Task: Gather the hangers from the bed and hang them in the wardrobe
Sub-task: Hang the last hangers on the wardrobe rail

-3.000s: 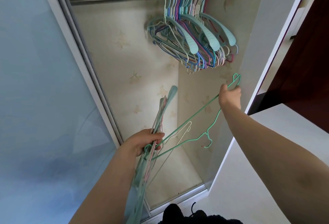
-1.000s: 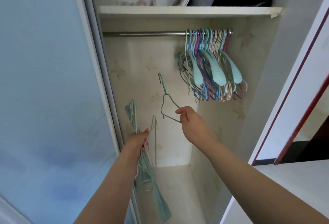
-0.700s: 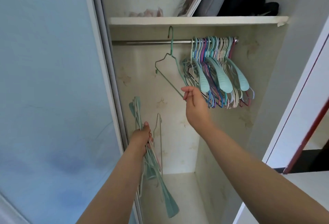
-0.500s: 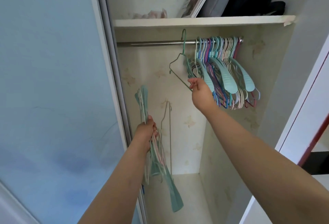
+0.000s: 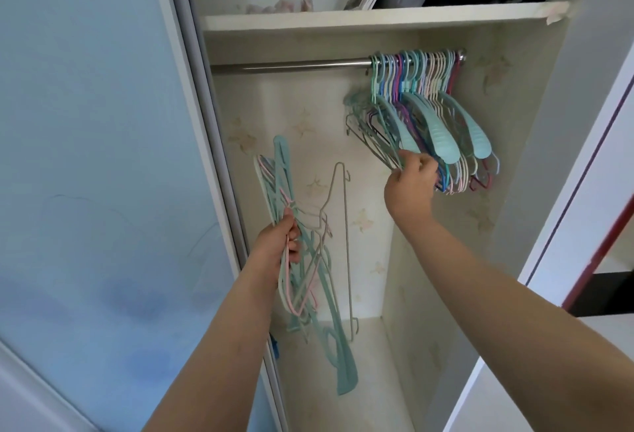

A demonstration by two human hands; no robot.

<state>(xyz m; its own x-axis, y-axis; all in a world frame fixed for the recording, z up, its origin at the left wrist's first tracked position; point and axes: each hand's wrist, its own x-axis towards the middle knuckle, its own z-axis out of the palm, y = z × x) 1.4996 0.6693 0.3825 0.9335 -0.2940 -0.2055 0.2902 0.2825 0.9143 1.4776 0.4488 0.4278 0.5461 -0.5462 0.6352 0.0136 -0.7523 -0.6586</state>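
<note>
While the left hand (image 5: 279, 243) grips a bundle of hangers (image 5: 308, 260) low inside the wardrobe, below the metal rail (image 5: 291, 65), the right hand (image 5: 410, 186) pinches the lower edge of the hangers on the rail (image 5: 422, 116), at its right end.
</note>
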